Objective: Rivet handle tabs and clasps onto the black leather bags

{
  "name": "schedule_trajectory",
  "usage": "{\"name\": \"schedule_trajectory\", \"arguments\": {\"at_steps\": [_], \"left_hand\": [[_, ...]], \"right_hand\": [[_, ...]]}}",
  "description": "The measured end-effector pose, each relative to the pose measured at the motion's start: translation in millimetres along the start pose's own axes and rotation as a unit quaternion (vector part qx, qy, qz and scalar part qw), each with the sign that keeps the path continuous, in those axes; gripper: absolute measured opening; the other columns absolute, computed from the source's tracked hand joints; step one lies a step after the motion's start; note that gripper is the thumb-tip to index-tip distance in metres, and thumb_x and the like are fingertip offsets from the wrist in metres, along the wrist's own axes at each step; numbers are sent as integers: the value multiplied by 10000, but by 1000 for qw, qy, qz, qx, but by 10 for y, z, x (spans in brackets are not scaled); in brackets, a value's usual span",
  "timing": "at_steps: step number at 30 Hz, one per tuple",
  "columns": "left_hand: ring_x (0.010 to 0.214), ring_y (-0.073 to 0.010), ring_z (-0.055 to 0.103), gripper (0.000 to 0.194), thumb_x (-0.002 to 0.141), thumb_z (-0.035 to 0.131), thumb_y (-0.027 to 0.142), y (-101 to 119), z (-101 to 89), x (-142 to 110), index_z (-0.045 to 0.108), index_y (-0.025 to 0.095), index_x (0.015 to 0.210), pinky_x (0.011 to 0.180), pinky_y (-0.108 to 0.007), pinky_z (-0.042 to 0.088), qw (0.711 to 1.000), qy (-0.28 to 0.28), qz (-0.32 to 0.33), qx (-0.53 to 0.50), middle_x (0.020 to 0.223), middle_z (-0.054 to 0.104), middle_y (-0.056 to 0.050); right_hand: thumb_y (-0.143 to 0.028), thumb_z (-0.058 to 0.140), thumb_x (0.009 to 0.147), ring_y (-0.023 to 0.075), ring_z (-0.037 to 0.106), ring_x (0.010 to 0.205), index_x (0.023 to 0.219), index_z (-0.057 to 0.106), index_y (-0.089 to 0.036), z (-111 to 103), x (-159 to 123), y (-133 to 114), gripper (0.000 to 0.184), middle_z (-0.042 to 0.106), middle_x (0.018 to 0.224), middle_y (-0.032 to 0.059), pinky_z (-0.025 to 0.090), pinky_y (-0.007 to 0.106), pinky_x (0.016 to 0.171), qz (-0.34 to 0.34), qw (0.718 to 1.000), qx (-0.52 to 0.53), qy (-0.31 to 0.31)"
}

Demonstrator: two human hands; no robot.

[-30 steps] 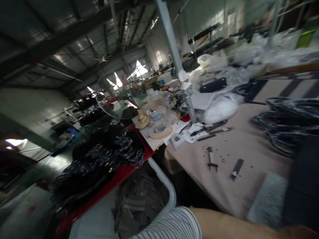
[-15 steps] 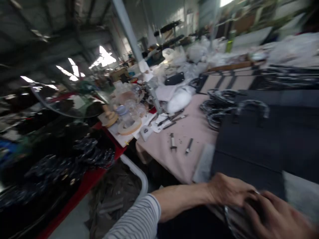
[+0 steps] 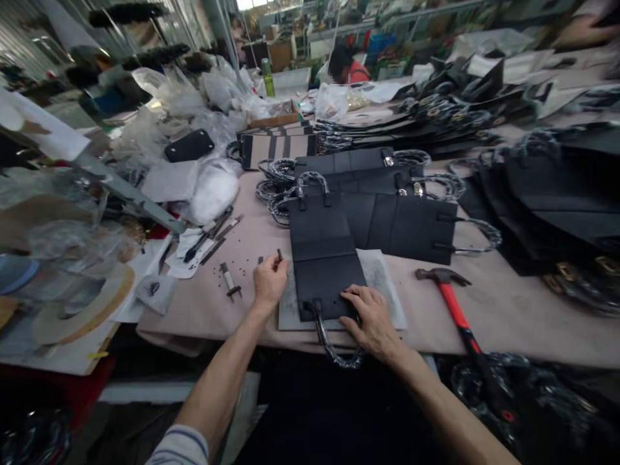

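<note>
My left hand [image 3: 271, 278] is closed on a short dark metal rod [image 3: 279, 254], whose tip sticks up past the fingers. It hovers just left of a black bag panel [image 3: 324, 271] with a plastic-wrapped handle at each end. My right hand [image 3: 372, 316] lies on the panel's near end with fingers apart, by one end of the near handle [image 3: 334, 354]. That handle hangs over the table edge. Under the panel is a pale slab [image 3: 387, 284]. A metal hand tool [image 3: 228, 279] lies left of my left hand, among tiny dark bits.
A claw hammer [image 3: 453, 300] with a red and black handle lies to the right, its grip past the table edge. More black bag panels [image 3: 411, 226] are stacked behind and at right. A tape roll [image 3: 87, 310] and plastic bags [image 3: 169, 97] are at left. A person [image 3: 358, 71] is at the back.
My view has swung right, bringing the hammer and stacks into sight. My hands, close together before, are now apart: the left with the rod, the right on the panel.
</note>
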State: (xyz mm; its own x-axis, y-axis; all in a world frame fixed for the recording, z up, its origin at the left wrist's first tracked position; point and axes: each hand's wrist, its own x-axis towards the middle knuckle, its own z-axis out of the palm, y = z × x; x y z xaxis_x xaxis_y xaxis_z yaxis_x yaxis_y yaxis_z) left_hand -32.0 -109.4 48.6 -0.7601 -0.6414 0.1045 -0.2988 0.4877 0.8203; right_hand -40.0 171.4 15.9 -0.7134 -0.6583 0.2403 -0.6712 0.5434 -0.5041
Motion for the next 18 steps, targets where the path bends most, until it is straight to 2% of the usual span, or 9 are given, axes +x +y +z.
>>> {"name": "schedule_trajectory", "arguments": {"at_steps": [3,7,10,12,14,16,18], "left_hand": [[898,-266,746,199,879,662,318,-193,-203,204,738,184,1005,812,-330,543,983,10,-16,181,888,787,-95],[1024,-310,740,428,912,628,275,-282,-256,330,636,149,1321,898,-378,535,964,-31,-22,265,1007,795,-131],[1132,-313,710,413,933,579,254,-248,-151,364,635,161,1332,964,-390,525,958,-53,32,279,1205,758,-156],[1177,-310,691,359,959,524,267,-197,-49,400,671,160,1269,988,-388,522,961,-56,56,266,1278,729,-169],[1169,-315,695,360,972,475,292,-128,40,457,680,157,1236,981,-397,531,967,-58,56,240,1265,733,-179],[1125,-333,713,383,956,463,334,-64,102,550,669,168,1232,947,-415,551,974,-63,46,212,1209,754,-175],[1056,-360,735,408,923,488,455,-37,169,704,669,204,1191,876,-438,581,978,-81,33,191,1108,781,-145]], "right_hand": [[-251,601,914,337,483,1321,1343,571,-171,16,-153,-103,438,548,1402,168,412,532,1111,38,998,-6,50],[-275,598,902,382,505,1309,1465,446,-174,81,-402,-307,592,525,1423,215,460,581,1059,151,977,-51,140],[-349,610,899,371,621,1138,1428,453,-154,106,-526,-426,585,643,1246,210,515,543,952,242,960,-34,139],[-382,601,895,314,678,919,1337,509,-151,106,-559,-494,508,706,1027,142,533,468,844,333,938,18,95],[-365,581,876,251,662,766,1197,567,-165,99,-567,-568,379,699,863,74,510,384,760,411,905,96,60],[-296,563,825,207,628,728,1031,592,-188,108,-557,-630,234,674,800,42,474,318,713,435,878,187,71],[-235,551,747,176,593,724,931,584,-201,154,-526,-625,190,650,781,14,444,273,674,412,859,282,111]]}}
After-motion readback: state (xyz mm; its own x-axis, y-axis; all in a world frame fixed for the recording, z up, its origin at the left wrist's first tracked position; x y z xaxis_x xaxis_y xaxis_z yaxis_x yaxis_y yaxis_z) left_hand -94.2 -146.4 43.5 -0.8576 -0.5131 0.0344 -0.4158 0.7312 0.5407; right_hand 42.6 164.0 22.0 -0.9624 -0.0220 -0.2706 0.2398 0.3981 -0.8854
